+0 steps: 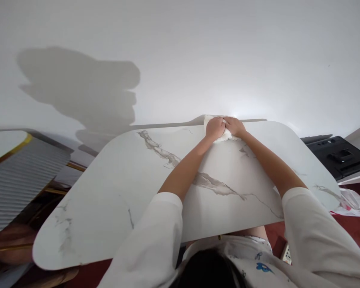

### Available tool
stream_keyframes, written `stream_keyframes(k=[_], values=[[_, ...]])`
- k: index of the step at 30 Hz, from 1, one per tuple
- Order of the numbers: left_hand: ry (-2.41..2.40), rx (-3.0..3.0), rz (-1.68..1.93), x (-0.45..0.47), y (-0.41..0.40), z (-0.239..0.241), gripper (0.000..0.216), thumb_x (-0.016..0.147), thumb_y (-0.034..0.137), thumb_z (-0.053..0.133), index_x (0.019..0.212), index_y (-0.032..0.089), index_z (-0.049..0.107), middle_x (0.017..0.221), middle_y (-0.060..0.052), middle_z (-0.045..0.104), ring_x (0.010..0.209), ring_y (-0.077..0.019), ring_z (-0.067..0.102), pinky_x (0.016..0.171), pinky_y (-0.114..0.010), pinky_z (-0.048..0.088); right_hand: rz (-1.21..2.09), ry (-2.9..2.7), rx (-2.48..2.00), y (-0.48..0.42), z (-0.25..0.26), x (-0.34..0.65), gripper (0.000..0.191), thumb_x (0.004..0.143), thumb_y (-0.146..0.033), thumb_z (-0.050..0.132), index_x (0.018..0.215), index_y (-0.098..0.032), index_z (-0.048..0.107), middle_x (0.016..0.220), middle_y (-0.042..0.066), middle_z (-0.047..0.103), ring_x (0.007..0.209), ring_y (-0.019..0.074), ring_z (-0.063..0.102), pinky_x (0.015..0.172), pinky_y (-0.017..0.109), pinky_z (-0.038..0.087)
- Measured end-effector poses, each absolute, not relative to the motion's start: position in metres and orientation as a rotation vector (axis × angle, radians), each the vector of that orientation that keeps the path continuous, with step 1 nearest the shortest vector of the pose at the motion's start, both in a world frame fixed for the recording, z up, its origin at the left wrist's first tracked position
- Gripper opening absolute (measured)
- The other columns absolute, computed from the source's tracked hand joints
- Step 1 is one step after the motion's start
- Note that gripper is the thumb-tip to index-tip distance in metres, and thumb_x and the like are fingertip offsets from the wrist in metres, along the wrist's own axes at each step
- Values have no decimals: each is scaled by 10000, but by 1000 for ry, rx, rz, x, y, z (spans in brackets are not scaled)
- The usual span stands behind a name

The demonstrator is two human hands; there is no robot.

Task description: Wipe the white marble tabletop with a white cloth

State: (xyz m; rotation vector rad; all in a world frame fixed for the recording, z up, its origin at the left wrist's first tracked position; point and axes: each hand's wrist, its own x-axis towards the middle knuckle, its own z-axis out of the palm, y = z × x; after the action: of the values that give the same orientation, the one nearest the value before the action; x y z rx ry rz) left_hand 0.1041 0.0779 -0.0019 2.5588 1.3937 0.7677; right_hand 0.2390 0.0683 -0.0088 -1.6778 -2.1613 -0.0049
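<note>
Both hands reach straight ahead to the far edge of a white marble-patterned tabletop. Under them lies a crumpled white cloth, pressed against the tabletop close to the wall; whether it is fabric or paper I cannot tell for sure. My left hand is closed on the cloth's left part. Right beside it, my right hand grips the cloth too, and the fingers of the two hands meet. Part of the cloth is hidden beneath the hands.
A white wall rises right behind the table. To the left stands a ribbed grey cabinet with gold trim. At the right are a black case and a white plastic bag above a red floor.
</note>
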Motion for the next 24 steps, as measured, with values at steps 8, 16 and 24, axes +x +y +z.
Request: stream_keyframes(k=[8,16,24], values=[[1348,2652,753,90,37,0,333,892,127,329,1130,151,561,1213,-118,596,1195,-230,495,1053,-345,360,-51,-2233,-1678,27,-5,227,497,906,-195,304,1356,-47,458,1449,161,446,1347,266,381,1121,402,290],[1278,2685,645,58,-62,2,411,908,156,336,1284,67,477,1396,-158,493,1314,-242,411,1146,-354,283,-36,-2269,-1752,-88,0,196,542,940,-237,277,1424,-15,376,1496,167,374,1386,293,326,1150,437,267],[1223,2456,513,29,-186,-5,584,878,252,329,1446,116,342,1540,-82,313,1444,-225,221,1203,-400,195,5,-2249,-1688,-215,-12,183,573,909,-286,329,1471,-170,350,1504,75,374,1409,245,304,1145,478,320]])
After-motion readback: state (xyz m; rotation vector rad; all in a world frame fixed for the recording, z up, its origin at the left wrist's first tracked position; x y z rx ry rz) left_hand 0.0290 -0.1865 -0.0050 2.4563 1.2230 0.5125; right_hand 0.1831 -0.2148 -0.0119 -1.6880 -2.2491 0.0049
